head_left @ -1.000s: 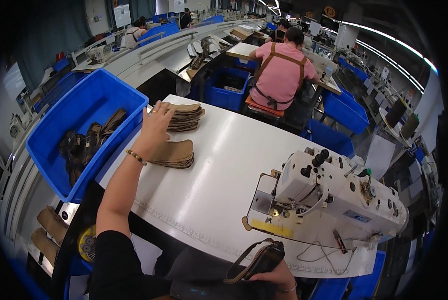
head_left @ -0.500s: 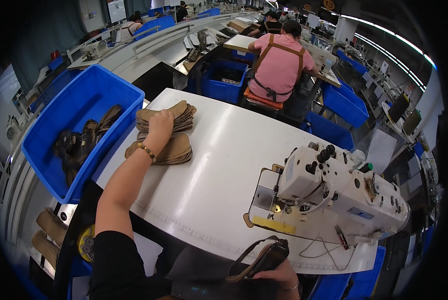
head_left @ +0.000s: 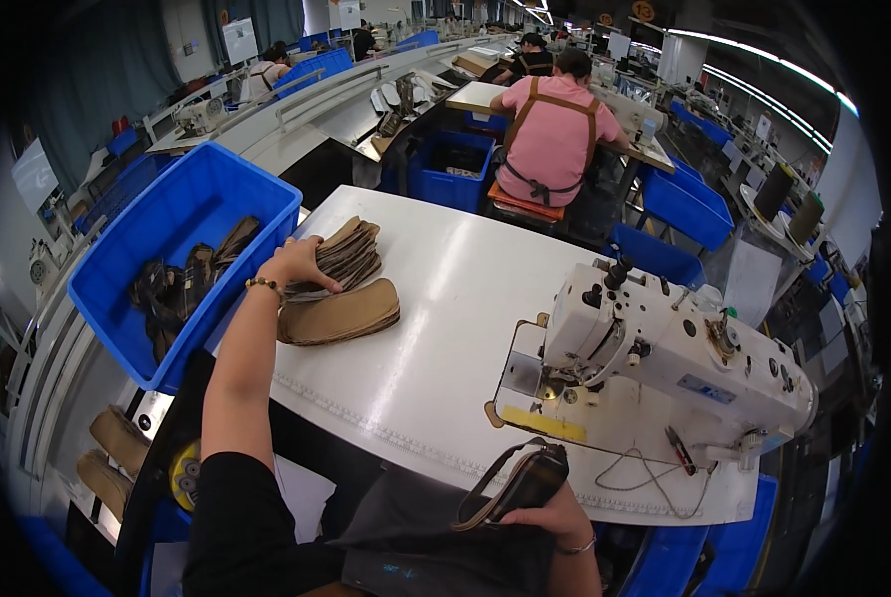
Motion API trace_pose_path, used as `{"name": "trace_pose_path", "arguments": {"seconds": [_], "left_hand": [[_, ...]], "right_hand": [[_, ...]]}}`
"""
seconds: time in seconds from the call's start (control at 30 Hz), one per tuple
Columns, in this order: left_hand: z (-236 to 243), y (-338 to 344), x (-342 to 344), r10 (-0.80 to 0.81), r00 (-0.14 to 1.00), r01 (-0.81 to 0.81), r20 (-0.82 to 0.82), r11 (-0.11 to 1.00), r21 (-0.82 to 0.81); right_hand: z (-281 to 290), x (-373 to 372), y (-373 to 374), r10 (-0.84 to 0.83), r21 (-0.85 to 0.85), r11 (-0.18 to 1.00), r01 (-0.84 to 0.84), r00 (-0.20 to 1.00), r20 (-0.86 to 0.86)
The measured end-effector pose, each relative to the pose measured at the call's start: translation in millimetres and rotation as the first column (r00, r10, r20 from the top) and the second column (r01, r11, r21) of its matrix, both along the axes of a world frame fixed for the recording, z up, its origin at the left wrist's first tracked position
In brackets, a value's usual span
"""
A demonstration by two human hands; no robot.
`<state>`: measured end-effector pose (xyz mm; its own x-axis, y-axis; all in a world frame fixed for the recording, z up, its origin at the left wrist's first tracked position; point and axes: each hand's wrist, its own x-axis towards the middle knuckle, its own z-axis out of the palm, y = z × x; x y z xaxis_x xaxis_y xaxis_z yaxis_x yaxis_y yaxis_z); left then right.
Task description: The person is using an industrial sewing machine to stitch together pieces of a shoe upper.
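My left hand point(head_left: 298, 265) grips the left end of the upper stack of brown flat pieces point(head_left: 348, 249), thumb low and fingers over the far side. A second, neater brown stack point(head_left: 341, 310) lies just nearer me on the white tabletop point(head_left: 445, 378). Low in the picture, my right hand point(head_left: 550, 512) holds a dark leather piece with a looped strap point(head_left: 525, 473), below the table's front edge. To its upper right are red-handled snips point(head_left: 682, 453) and a loose cord, beside the white sewing machine point(head_left: 665, 348).
A blue bin point(head_left: 117, 279) with dark pieces borders the table's left side. More brown pieces point(head_left: 117, 448) rest at lower left. A co-worker in pink point(head_left: 550, 139) sits beyond the table, among blue bins point(head_left: 679, 199). Thread cones point(head_left: 784, 204) stand at right.
My left hand went onto the upper stack and then drew leftward, closing round its end; that stack now lies more slanted. My right hand still holds the dark piece, slightly higher in view.
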<state>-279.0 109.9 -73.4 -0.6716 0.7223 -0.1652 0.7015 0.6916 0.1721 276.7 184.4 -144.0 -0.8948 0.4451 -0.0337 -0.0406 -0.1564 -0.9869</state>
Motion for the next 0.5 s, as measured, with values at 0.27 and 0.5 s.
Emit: {"name": "trace_pose_path", "arguments": {"seconds": [0.27, 0.5], "left_hand": [[-16, 19, -23, -0.057, 0.991, 0.054, 0.12, 0.998, 0.025], [-3, 34, 0, -0.16, 0.961, 0.138, -0.225, 0.984, -0.11]], "right_hand": [[5, -1, -1, -0.007, -0.016, 1.0, 0.008, 0.999, 0.047], [5, -2, -1, -0.006, -0.003, 1.0, 0.006, 1.0, 0.018]]}}
